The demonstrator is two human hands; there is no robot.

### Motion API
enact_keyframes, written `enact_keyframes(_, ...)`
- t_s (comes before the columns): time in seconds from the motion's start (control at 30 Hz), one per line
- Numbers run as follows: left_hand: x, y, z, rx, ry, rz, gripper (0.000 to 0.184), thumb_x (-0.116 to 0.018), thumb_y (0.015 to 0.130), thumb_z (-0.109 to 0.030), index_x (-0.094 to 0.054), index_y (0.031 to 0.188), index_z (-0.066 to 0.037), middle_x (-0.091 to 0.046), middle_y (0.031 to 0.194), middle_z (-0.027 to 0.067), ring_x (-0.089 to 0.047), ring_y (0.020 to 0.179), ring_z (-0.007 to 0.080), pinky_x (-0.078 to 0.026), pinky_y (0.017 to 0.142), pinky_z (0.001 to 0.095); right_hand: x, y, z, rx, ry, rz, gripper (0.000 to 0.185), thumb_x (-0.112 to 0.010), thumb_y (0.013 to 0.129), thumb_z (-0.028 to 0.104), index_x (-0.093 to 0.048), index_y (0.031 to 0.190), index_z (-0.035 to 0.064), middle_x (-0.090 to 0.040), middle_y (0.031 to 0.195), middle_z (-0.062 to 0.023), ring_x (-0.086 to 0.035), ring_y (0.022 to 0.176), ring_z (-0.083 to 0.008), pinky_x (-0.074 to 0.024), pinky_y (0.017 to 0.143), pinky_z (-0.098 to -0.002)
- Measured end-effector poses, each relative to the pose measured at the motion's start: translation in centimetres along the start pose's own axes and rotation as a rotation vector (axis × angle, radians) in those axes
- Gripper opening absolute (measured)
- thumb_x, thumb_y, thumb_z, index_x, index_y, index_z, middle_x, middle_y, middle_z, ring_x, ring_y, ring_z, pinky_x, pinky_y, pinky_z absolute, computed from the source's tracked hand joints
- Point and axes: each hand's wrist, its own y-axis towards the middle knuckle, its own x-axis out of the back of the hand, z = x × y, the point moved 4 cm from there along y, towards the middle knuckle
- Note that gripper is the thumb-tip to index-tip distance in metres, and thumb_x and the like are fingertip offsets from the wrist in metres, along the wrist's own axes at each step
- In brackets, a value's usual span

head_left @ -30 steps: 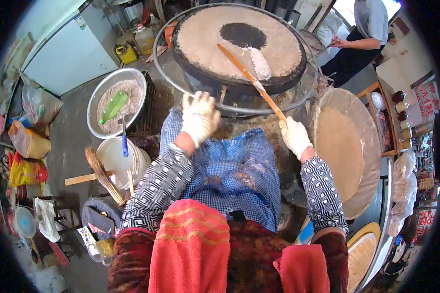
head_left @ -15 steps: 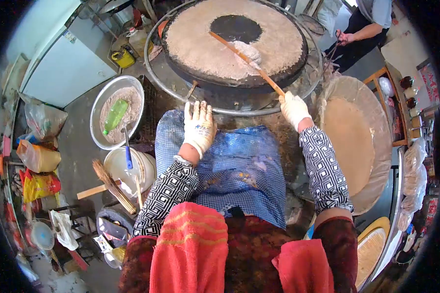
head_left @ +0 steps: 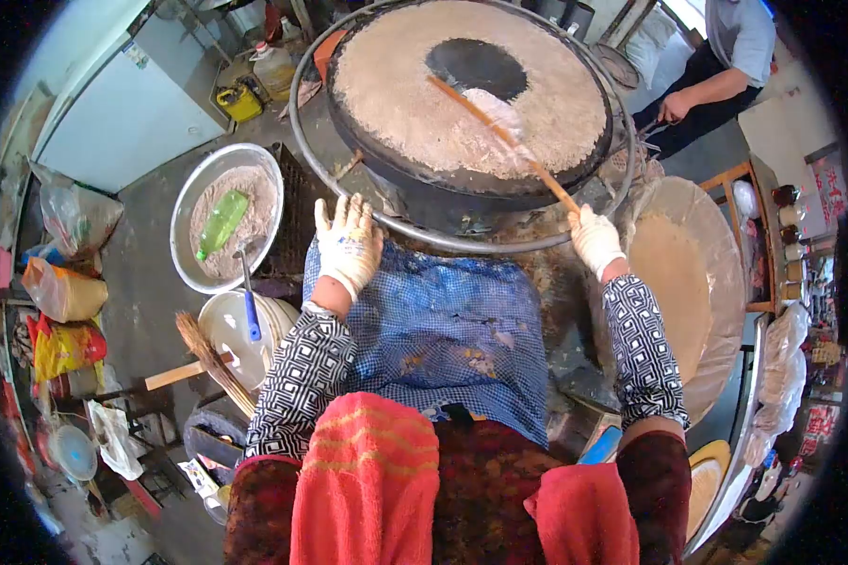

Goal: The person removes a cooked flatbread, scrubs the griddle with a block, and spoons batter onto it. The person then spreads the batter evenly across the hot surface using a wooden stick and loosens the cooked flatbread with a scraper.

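Note:
My right hand (head_left: 594,239), in a white glove, is closed around the near end of a long wooden spreader stick (head_left: 476,111). The stick slants across a large round griddle (head_left: 386,162). Against it lies a pale lump of batter (head_left: 496,111), and a thin layer of batter (head_left: 386,66) coats the griddle around a dark bare centre. My gloved left hand (head_left: 349,243) lies with fingers extended over the blue checked apron (head_left: 443,311) at my knee, close to the metal ring (head_left: 499,247) around the griddle. It holds nothing.
On the left are a metal basin (head_left: 181,221) with a green bottle (head_left: 222,224), a white bucket (head_left: 221,320) and a straw brush (head_left: 212,363). A wide plastic-lined tub of batter (head_left: 669,273) stands at right. Another person (head_left: 716,89) stands beyond it.
The stick and the batter lump have shifted slightly right and nearer in view, with my right hand. My left hand has moved a little left. The view has tilted somewhat.

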Motion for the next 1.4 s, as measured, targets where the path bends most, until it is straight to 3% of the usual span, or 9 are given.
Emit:
enact_keyframes(0.3,-0.4,2.3,4.5,0.145,0.049,0.039,0.052,-0.059,0.085,-0.03,-0.055,0.13,-0.006,-0.047,0.144,0.0103,-0.039,0.136,0.0294,-0.014,0.113,0.06,0.3,-1.5,-0.7,0.211,-0.021,-0.038,0.026,-0.05,0.096,0.031,-0.057,0.099,0.006,-0.061,0.07,-0.0259,-0.061,0.069,-0.0443,-0.0467,0.063,-0.0567)
enact_keyframes(0.47,-0.6,2.6,6.5,0.176,0.061,0.003,0.056,-0.059,0.083,-0.03,-0.051,0.133,-0.005,-0.049,0.141,0.0125,-0.039,0.134,0.0323,-0.013,0.113,0.0603,2.1,0.3,-1.6,-0.017,-0.068,0.003,0.032,-0.05,0.097,0.034,-0.06,0.096,0.0027,-0.063,0.076,-0.0256,-0.061,0.073,-0.0447,-0.0471,0.069,-0.0548)
enact_keyframes(0.57,3.8,1.2,1.4,0.091,-0.199,0.034,0.052,-0.063,0.081,-0.028,-0.055,0.126,-0.005,-0.052,0.135,0.014,-0.042,0.132,0.0319,-0.019,0.11,0.0586,2.3,-1.9,0.5,-0.008,0.309,0.049,0.034,-0.053,0.096,0.034,-0.061,0.096,0.0011,-0.063,0.076,-0.0259,-0.061,0.071,-0.0441,-0.0474,0.065,-0.053)
enact_keyframes(0.63,3.2,-1.3,-2.6,0.004,-0.333,-0.084,0.05,-0.064,0.08,-0.029,-0.056,0.123,-0.004,-0.053,0.133,0.0151,-0.042,0.132,0.032,-0.02,0.11,0.0581,-0.7,-2.8,0.2,0.257,0.033,-0.028,0.032,-0.056,0.095,0.033,-0.062,0.093,0.0018,-0.06,0.072,-0.0272,-0.058,0.065,-0.0439,-0.0462,0.058,-0.0496)
enact_keyframes(0.8,0.8,-3.2,-5.3,-0.02,-0.154,-0.039,0.062,-0.062,0.083,-0.031,-0.049,0.132,0.004,-0.048,0.141,0.0181,-0.04,0.134,0.0328,-0.014,0.115,0.057,-0.3,0.2,-2.7,-0.111,0.201,-0.034,0.037,-0.055,0.096,0.037,-0.061,0.082,0.0034,-0.06,0.068,-0.0238,-0.055,0.063,-0.0452,-0.0398,0.052,-0.0494)
enact_keyframes(0.87,0.5,-2.8,-4.4,-0.054,-0.096,-0.015,0.064,-0.061,0.084,-0.032,-0.047,0.135,0.004,-0.046,0.142,0.0174,-0.038,0.136,0.0322,-0.012,0.116,0.057,0.3,1.3,-2.1,0.091,-0.119,-0.093,0.033,-0.05,0.097,0.038,-0.056,0.092,0.0067,-0.063,0.069,-0.0223,-0.061,0.066,-0.0433,-0.0451,0.059,-0.0533)
enact_keyframes(1.03,-0.1,-2.1,-2.8,-0.028,-0.016,-0.001,0.062,-0.059,0.085,-0.033,-0.048,0.136,0.002,-0.047,0.142,0.0161,-0.037,0.136,0.0304,-0.011,0.116,0.0567,-3.1,1.4,-4.8,-0.149,0.086,-0.093,0.038,-0.053,0.095,0.04,-0.062,0.087,0.0041,-0.063,0.073,-0.024,-0.059,0.068,-0.0457,-0.0456,0.058,-0.0527)
enact_keyframes(1.27,-0.3,-0.5,0.1,0.001,0.007,-0.053,0.05,-0.06,0.084,-0.032,-0.059,0.124,-0.002,-0.053,0.136,0.0129,-0.041,0.134,0.0287,-0.013,0.114,0.059,-1.9,1.1,-0.1,0.102,-0.145,-0.1,0.036,-0.045,0.099,0.039,-0.056,0.094,0.0053,-0.065,0.076,-0.0236,-0.062,0.075,-0.0449,-0.0467,0.069,-0.0547)
enact_keyframes(1.4,-0.2,0.2,1.5,0.042,0.058,-0.027,0.051,-0.058,0.085,-0.036,-0.06,0.125,-0.004,-0.053,0.137,0.0104,-0.04,0.135,0.0273,-0.012,0.114,0.0606,-0.1,3.7,-0.6,-0.009,-0.154,-0.036,0.032,-0.045,0.099,0.036,-0.054,0.091,0.0062,-0.064,0.075,-0.0247,-0.062,0.075,-0.0459,-0.0466,0.068,-0.0551)
